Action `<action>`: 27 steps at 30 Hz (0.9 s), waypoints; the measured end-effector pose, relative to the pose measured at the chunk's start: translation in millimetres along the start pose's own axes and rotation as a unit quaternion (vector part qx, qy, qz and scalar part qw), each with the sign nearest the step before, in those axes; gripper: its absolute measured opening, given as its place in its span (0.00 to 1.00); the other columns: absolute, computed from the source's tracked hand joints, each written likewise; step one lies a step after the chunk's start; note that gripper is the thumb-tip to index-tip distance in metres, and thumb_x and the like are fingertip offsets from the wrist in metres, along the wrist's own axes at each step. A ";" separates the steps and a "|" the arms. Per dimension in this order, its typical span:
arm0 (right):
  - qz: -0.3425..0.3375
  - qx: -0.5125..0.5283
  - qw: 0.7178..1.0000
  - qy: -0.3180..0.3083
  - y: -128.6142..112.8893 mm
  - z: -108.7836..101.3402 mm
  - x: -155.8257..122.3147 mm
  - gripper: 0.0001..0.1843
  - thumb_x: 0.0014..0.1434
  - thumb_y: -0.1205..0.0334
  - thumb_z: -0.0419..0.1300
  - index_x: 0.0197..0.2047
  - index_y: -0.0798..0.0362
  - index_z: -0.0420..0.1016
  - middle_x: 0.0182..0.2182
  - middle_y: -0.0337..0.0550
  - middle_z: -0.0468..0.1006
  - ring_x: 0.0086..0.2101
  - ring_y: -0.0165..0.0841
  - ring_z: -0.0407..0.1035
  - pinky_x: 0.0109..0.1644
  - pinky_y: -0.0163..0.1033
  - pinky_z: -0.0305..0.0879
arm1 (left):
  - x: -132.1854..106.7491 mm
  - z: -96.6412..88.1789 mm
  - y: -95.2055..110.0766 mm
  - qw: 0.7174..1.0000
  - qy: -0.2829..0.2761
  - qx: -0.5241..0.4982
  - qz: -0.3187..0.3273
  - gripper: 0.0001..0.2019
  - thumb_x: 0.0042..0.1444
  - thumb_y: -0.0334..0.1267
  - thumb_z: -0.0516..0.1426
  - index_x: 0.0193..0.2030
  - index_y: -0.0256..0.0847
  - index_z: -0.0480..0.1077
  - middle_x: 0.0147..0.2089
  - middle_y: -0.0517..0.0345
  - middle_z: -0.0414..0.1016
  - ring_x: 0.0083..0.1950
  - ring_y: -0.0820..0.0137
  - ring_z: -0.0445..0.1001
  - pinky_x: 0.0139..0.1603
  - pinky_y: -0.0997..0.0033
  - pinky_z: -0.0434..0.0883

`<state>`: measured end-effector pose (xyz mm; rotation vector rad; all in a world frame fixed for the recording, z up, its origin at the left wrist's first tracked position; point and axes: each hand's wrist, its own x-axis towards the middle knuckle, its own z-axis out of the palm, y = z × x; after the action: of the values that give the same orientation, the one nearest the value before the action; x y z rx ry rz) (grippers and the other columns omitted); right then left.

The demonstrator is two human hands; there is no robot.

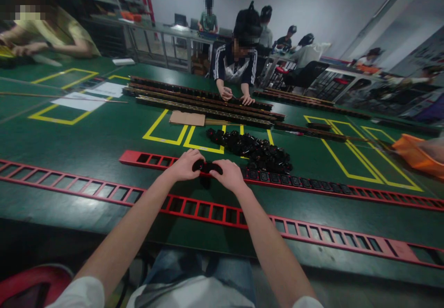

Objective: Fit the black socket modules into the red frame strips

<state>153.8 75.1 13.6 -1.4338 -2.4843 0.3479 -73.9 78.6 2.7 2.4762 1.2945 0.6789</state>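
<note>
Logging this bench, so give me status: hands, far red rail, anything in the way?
Left hand, right hand: both at far red rail, touching black part. Rail: partly filled with black pieces. Black pile beyond, possibly crowding.

A person (pixel 233 60) in a striped jacket (pixel 252 65) leans over the far edge of the table (pixel 312 212); white papers (pixel 78 102) lie toward its left edge.

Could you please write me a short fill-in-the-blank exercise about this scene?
1. The left hand and right hand are on black parts at the farther rail, which is coloured ____.
2. The rectangles marked on the green table have ____ outlines.
3. Seen from the person, the loose black pile lies on the ____ side of that rail.
4. The container near the picture's right edge is coloured ____.

Missing words: red; yellow; far; orange.
</note>
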 end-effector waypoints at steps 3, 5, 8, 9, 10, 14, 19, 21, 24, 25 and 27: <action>-0.001 0.001 1.000 0.004 0.0 0.0 -0.1 0.19 0.64 0.49 0.60 0.55 0.48 0.75 0.48 0.43 0.79 0.49 0.40 0.70 0.51 0.44 0.64 | 0.2 -1.8 2.9 1.000 0.002 -0.008 0.008 0.17 0.45 0.33 0.56 0.44 0.38 0.71 0.44 0.51 0.68 0.48 0.59 0.65 0.50 0.58 0.67; -0.001 0.001 1.000 0.006 -0.5 -0.1 -0.4 0.19 0.64 0.49 0.60 0.54 0.48 0.75 0.48 0.43 0.80 0.49 0.40 0.70 0.51 0.44 0.64 | 0.5 -3.0 5.0 1.000 0.003 -0.008 0.008 0.16 0.45 0.32 0.56 0.44 0.38 0.72 0.44 0.50 0.68 0.47 0.59 0.65 0.50 0.58 0.68; -0.001 0.001 1.000 0.009 -1.0 -0.1 -0.6 0.18 0.64 0.50 0.60 0.54 0.48 0.75 0.48 0.43 0.80 0.49 0.40 0.70 0.51 0.44 0.64 | 1.1 -4.0 7.2 1.000 0.006 0.005 0.012 0.16 0.45 0.32 0.56 0.43 0.38 0.72 0.43 0.50 0.67 0.47 0.59 0.65 0.50 0.59 0.68; -0.001 0.001 1.000 0.010 -1.0 -0.1 -0.6 0.19 0.64 0.50 0.60 0.55 0.48 0.75 0.48 0.43 0.80 0.49 0.40 0.70 0.51 0.44 0.64 | 1.2 -4.1 7.5 1.000 0.007 0.011 0.015 0.16 0.45 0.32 0.56 0.43 0.38 0.72 0.43 0.50 0.67 0.47 0.59 0.65 0.50 0.59 0.68; -0.002 0.002 1.000 0.011 -0.9 0.0 -0.4 0.19 0.64 0.50 0.60 0.55 0.48 0.75 0.48 0.42 0.80 0.49 0.40 0.70 0.51 0.44 0.64 | 1.3 -4.1 7.8 1.000 0.007 0.016 0.017 0.16 0.45 0.32 0.56 0.43 0.38 0.72 0.43 0.51 0.67 0.48 0.59 0.65 0.50 0.59 0.68; 0.002 0.002 1.000 0.010 -0.1 0.9 0.3 0.19 0.64 0.49 0.60 0.54 0.48 0.75 0.48 0.42 0.80 0.49 0.40 0.70 0.51 0.44 0.64 | 1.4 -4.2 9.0 1.000 0.005 0.025 0.016 0.15 0.46 0.32 0.56 0.43 0.38 0.71 0.43 0.51 0.67 0.48 0.59 0.65 0.49 0.59 0.68; 0.002 0.004 1.000 0.014 -0.4 1.5 -0.2 0.18 0.64 0.50 0.60 0.54 0.47 0.75 0.48 0.42 0.80 0.49 0.40 0.71 0.51 0.45 0.64 | 1.8 -4.9 11.6 0.999 0.001 0.030 0.020 0.15 0.47 0.32 0.56 0.43 0.38 0.71 0.44 0.50 0.66 0.48 0.60 0.64 0.49 0.59 0.68; 0.003 0.004 1.000 0.014 -0.7 1.3 -0.4 0.18 0.64 0.49 0.60 0.54 0.47 0.75 0.48 0.42 0.80 0.49 0.40 0.71 0.51 0.45 0.64 | 1.9 -4.8 12.3 0.999 -0.002 0.034 0.020 0.15 0.47 0.32 0.56 0.44 0.38 0.71 0.44 0.50 0.66 0.48 0.60 0.64 0.49 0.59 0.68; 0.004 0.004 1.000 0.012 -0.8 0.7 -0.6 0.18 0.64 0.49 0.60 0.54 0.47 0.75 0.49 0.42 0.80 0.49 0.40 0.71 0.51 0.44 0.64 | 1.4 -3.4 11.8 0.999 -0.008 0.040 0.019 0.16 0.46 0.32 0.56 0.44 0.38 0.72 0.44 0.50 0.66 0.47 0.59 0.65 0.49 0.58 0.68; 0.003 0.003 1.000 0.011 -0.8 0.6 -0.6 0.19 0.64 0.49 0.60 0.55 0.47 0.75 0.49 0.43 0.80 0.49 0.40 0.71 0.51 0.44 0.64 | 1.2 -2.6 11.0 0.999 -0.010 0.041 0.019 0.16 0.47 0.32 0.56 0.44 0.38 0.72 0.44 0.50 0.66 0.47 0.59 0.65 0.49 0.58 0.68; 0.003 0.002 1.000 0.010 -0.8 0.5 -0.7 0.19 0.65 0.49 0.60 0.55 0.47 0.75 0.49 0.43 0.80 0.49 0.40 0.71 0.52 0.44 0.64 | 0.8 -1.4 8.6 0.999 -0.015 0.042 0.017 0.18 0.47 0.32 0.56 0.47 0.37 0.72 0.45 0.49 0.67 0.48 0.59 0.65 0.50 0.57 0.69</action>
<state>153.3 74.1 13.4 -1.4349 -2.4624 0.3383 -68.2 74.4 7.8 2.5702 1.2997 0.6045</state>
